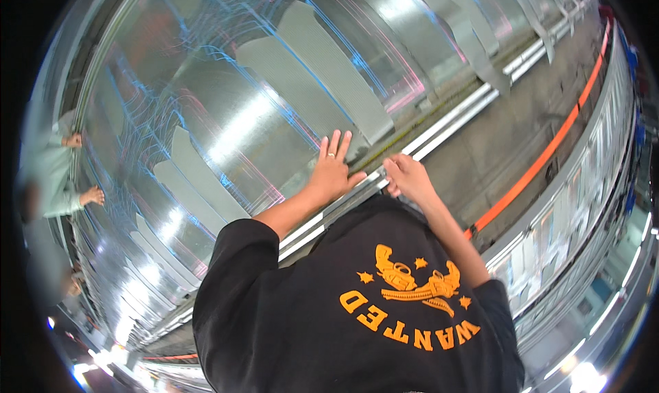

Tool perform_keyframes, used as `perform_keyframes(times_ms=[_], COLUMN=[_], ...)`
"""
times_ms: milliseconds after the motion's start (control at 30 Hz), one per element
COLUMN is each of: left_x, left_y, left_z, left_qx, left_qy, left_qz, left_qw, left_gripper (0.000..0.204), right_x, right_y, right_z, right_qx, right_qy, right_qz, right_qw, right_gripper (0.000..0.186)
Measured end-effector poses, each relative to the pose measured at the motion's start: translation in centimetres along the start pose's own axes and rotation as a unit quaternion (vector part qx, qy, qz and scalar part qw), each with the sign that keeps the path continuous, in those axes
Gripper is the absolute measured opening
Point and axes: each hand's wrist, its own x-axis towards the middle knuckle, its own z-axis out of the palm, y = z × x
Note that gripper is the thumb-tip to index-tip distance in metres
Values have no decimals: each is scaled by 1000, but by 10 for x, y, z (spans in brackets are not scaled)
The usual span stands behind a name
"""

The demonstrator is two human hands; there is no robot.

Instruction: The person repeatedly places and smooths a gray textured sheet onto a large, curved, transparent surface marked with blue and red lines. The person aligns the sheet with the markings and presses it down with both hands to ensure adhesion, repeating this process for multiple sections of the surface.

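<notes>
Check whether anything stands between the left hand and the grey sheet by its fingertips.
Nothing visible does: the left hand lies spread at the near end of the grey sheet, and the right hand is off to its right. Whether anything transparent covers the sheet, I can't tell.

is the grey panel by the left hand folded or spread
Spread, as far as visible: the grey panel shows a broad, smooth face with no visible fold, beyond the left hand's fingers.
</notes>
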Motion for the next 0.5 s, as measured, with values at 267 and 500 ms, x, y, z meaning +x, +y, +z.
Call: perform_keyframes(times_ms=[267, 500], left_x=[77, 161], left_y=[-4, -141], left_z=[-22, -59], left_qx=[-121, 29], left_qy=[267, 316], left_qz=[11, -225], left_qw=[956, 921], left_gripper=[72, 80], right_x=[-26, -44], right_y=[50, 96], right_z=[-47, -94], right_qx=[53, 77], right_qy=[67, 139], right_qz=[18, 38], right_qw=[996, 987], right_gripper=[32, 32])
